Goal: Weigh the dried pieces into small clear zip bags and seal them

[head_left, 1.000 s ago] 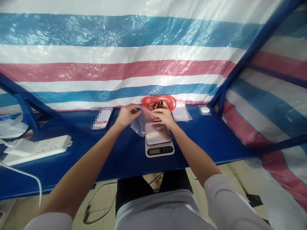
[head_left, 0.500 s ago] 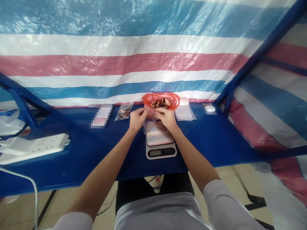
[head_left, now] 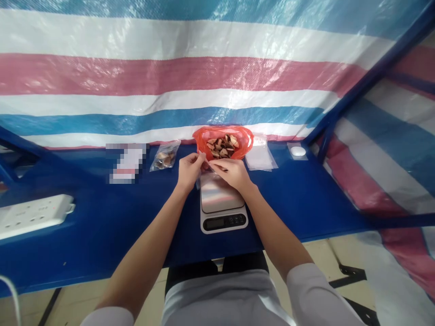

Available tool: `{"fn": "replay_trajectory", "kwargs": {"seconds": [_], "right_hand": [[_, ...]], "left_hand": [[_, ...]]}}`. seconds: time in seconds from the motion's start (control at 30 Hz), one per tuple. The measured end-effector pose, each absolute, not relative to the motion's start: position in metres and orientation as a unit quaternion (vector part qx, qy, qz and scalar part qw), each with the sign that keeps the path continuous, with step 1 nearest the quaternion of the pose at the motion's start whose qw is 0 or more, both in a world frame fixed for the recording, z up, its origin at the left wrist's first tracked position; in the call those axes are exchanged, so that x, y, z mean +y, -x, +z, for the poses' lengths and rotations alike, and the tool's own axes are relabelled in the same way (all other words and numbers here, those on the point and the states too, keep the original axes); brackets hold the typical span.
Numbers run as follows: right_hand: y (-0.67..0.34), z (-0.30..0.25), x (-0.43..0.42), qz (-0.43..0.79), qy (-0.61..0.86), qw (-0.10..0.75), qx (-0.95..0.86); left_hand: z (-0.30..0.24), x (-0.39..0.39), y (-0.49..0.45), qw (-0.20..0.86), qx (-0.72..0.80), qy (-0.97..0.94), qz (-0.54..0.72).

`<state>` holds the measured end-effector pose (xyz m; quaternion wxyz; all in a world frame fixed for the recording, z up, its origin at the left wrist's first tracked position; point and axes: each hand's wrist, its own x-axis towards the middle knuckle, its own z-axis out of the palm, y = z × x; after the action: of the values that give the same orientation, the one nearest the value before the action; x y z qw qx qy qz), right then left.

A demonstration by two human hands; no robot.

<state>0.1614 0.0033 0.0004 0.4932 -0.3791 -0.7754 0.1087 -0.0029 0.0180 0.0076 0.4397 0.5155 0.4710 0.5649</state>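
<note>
My left hand [head_left: 190, 170] and my right hand [head_left: 231, 171] come together above the back edge of a kitchen scale [head_left: 222, 195]. Between them is a clear plastic bag [head_left: 208, 165], pinched at its top edge by the fingers of both hands. Most of this bag is hidden behind my fingers. Just beyond them, a red plastic bag [head_left: 247, 144] stands wide open, with brown and cream dried slices [head_left: 222, 147] inside. A filled clear zip bag [head_left: 165, 156] lies to the left of my left hand.
Flat clear bags [head_left: 260, 156] are stacked right of the red bag. Farther right, a white oval object [head_left: 298, 151] rests on clear plastic. A power strip [head_left: 36, 216] occupies the table's left side. Striped sheeting [head_left: 170, 77] hangs behind the blue table [head_left: 288, 199].
My hands have drawn closer together at the clear bag's edge, leaving the red bag's contents more exposed. The camera view has shifted, so the table items sit farther left.
</note>
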Motion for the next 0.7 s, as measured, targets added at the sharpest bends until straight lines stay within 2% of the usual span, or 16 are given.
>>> {"fn": "replay_trajectory", "kwargs": {"seconds": [0.23, 0.47, 0.7], "right_hand": [[-0.165, 0.0, 0.002, 0.226, 0.423, 0.525, -0.703], [-0.166, -0.001, 0.0, 0.274, 0.417, 0.491, -0.714], [-0.167, -0.001, 0.0, 0.297, 0.413, 0.497, -0.703]], "left_hand": [[0.007, 0.01, 0.007, 0.495, 0.422, -0.532, 0.543], [0.004, 0.005, 0.015, 0.493, 0.422, -0.554, 0.522], [0.001, 0.005, 0.018, 0.51, 0.414, -0.563, 0.501]]}}
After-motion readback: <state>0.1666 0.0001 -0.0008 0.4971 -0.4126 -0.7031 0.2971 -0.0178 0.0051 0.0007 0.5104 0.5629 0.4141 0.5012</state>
